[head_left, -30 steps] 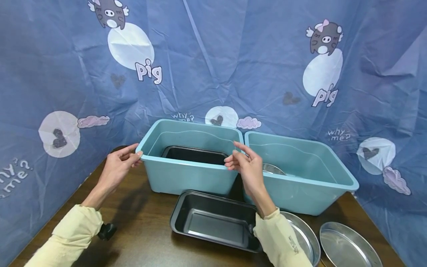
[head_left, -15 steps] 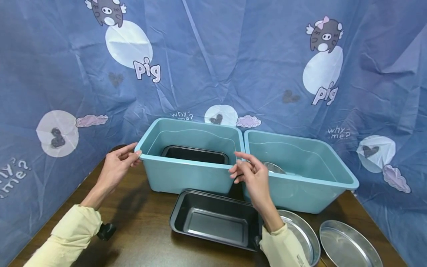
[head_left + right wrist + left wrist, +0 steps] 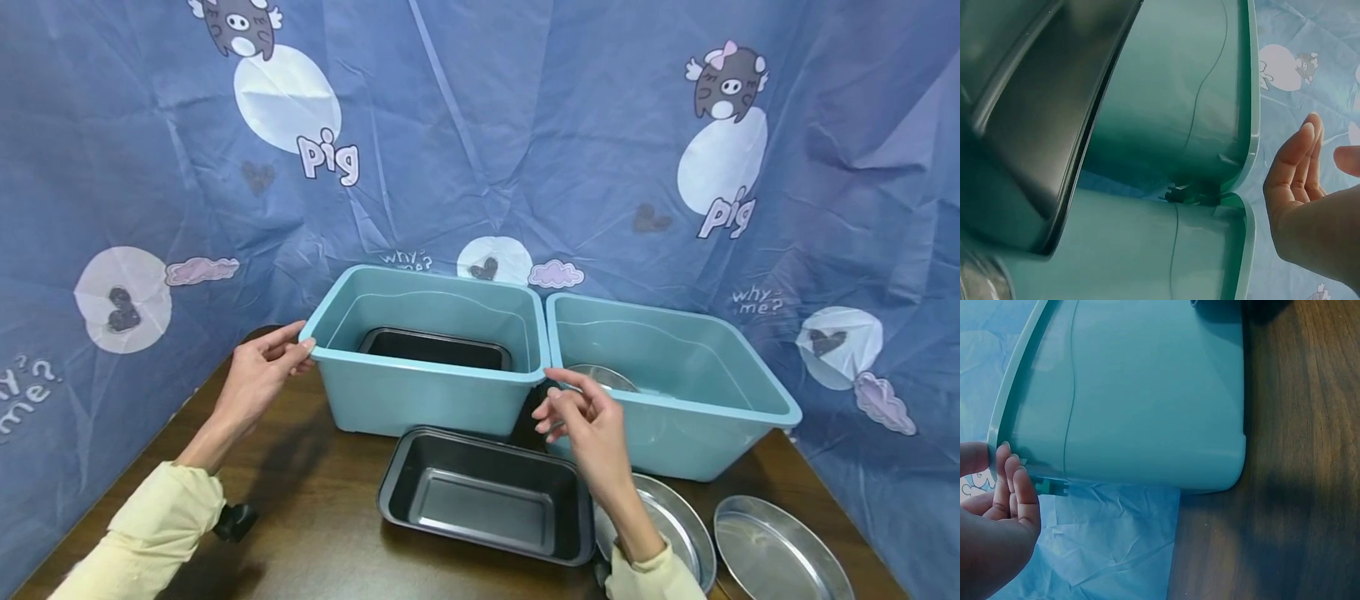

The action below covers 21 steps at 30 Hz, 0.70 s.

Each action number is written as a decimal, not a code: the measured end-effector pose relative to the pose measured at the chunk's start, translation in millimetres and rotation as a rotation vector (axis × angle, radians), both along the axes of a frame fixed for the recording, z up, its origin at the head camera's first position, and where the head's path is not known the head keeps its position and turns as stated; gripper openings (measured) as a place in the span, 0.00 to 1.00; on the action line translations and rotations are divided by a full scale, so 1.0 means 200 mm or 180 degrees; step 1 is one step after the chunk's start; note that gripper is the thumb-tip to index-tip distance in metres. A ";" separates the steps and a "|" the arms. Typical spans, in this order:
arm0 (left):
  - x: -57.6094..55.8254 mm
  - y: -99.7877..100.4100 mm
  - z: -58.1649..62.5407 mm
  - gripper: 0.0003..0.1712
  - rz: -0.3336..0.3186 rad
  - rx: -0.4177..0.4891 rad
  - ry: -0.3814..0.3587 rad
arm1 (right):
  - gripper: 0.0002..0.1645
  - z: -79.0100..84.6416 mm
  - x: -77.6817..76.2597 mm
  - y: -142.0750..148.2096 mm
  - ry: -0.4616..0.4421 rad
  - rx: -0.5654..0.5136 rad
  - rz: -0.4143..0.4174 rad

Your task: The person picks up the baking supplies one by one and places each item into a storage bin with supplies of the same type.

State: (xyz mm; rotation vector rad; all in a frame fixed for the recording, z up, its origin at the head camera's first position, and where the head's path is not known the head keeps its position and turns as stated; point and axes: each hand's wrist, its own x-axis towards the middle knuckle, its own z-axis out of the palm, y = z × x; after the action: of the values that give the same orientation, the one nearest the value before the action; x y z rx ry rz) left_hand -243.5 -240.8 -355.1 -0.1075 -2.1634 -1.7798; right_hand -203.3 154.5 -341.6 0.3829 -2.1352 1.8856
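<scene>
My left hand (image 3: 251, 379) pinches the near left corner of the rim of the left pale-blue plastic bin (image 3: 420, 400). Thumb and fingers meet on that rim in the left wrist view. Inside this bin lies a black loaf pan (image 3: 435, 350). My right hand (image 3: 596, 429) holds nothing and hovers before the gap between the two bins, fingers loosely bent. A space shows between its thumb and fingers in the right wrist view. The right pale-blue bin (image 3: 682, 442) contains a silvery round pan (image 3: 611, 379), partly hidden by the front wall.
Another dark loaf pan (image 3: 487, 504) rests on the brown wooden table (image 3: 322, 533) before the bins. Two shallow round metal pans lie to its right, a nearer one (image 3: 686, 533) partly behind my right forearm and a farther-right one (image 3: 783, 550). A blue printed cloth (image 3: 487, 167) hangs behind.
My right hand has moved down and to the right, away from the left bin's front right rim corner. My left hand stays on its rim corner.
</scene>
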 end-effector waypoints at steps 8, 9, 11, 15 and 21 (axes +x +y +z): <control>0.00 0.00 -0.01 0.29 -0.0013 0.0008 -0.0011 | 0.17 -0.02 0.08 0.04 -0.0246 0.0172 -0.0004; 0.01 0.00 -0.01 0.29 -0.0017 0.0010 -0.0009 | 0.17 -0.02 0.09 0.04 -0.0274 0.0166 0.0003; 0.01 0.00 -0.02 0.29 -0.0011 0.0021 0.0000 | 0.17 -0.02 0.11 0.05 -0.0307 0.0157 0.0045; 0.01 0.00 -0.02 0.28 0.0018 0.0028 0.0010 | 0.17 -0.05 0.13 0.07 -0.0305 0.0150 0.0131; 0.00 0.00 -0.01 0.29 0.0030 0.0005 -0.0002 | 0.16 -0.08 0.16 0.10 -0.0250 0.0205 0.0131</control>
State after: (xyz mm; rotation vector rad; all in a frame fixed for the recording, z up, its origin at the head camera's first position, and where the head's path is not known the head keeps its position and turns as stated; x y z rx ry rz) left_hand -243.6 -240.8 -357.9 -0.0965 -2.1594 -1.7765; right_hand -171.4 174.8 -358.5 0.3746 -2.2599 1.8874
